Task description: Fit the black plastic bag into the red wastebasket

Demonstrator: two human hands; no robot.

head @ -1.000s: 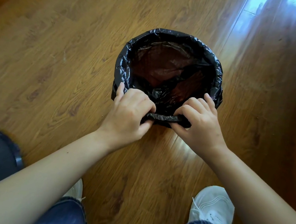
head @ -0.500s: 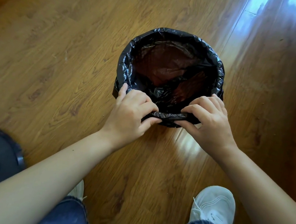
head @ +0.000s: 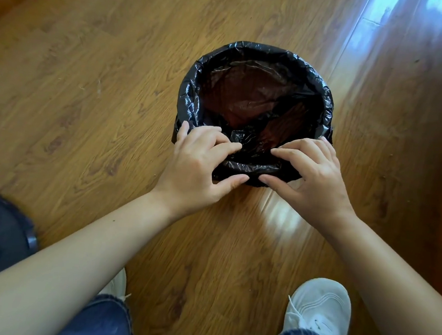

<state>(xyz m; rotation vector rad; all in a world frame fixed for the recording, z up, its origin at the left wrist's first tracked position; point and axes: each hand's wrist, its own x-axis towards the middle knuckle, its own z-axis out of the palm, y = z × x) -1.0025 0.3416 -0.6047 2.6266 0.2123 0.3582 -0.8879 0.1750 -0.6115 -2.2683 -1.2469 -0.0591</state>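
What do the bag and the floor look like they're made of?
The black bag looks like thin plastic film: glossy, crinkled, and sheer enough inside that the wastebasket's red shows through. The floor looks like wood or wood-look laminate planks: grain pattern, seams, and a shiny finish that mirrors window light. Which of the two cannot be told.

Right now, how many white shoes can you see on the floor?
2. One white shoe sits at the bottom right, below the right forearm; the other white shoe peeks out at bottom centre, mostly hidden under the left forearm.
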